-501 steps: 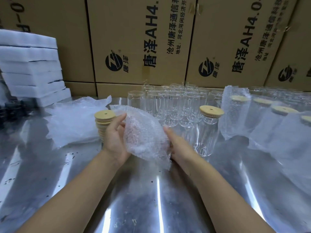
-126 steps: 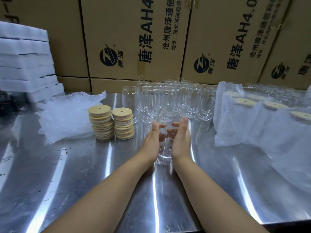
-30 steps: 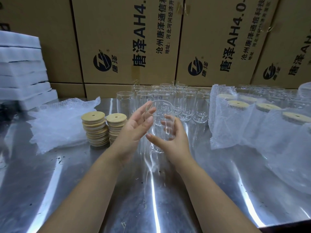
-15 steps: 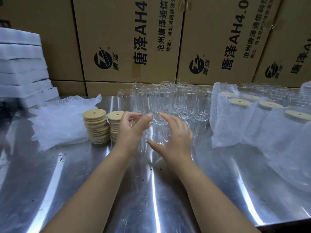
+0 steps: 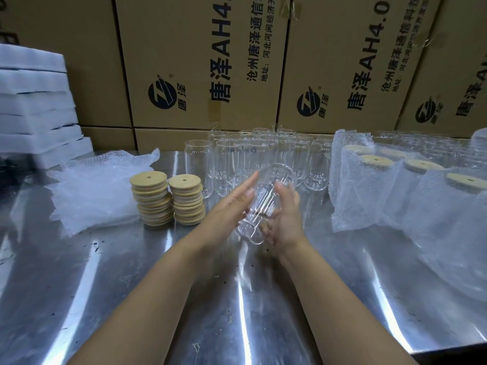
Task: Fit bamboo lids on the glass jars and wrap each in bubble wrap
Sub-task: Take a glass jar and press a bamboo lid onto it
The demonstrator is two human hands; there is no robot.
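The steel table (image 5: 105, 285) puts me partway through the job, I judge, at the very start of one more jar. The cardboard cartons (image 5: 200, 61) behind it are shut, so I cannot tell what is in them. On my right stand the wrapped jars (image 5: 382, 185), each in its bubble sleeve with a bamboo lid showing at the top. On my left lies the heap of bubble wrap sheets (image 5: 97, 191). At the back the bare jars (image 5: 237, 159) stand upright and close together, all empty and unlidded. Two lid stacks (image 5: 168, 198) stand side by side, just beside the sheets. The jar (image 5: 263, 201) I am on is empty and has no lid. It is up off the table and tilted, with its mouth away from me, held between my hands. My left hand (image 5: 229, 206) lies flat against its side, fingers straight. My right hand (image 5: 287, 214) cups the other side, with fingers that seem to curl under it. Next I would need my left hand free to reach across to the nearer lid stack. I would lift off only the top disc and press it squarely into the mouth, and after that take a sheet.
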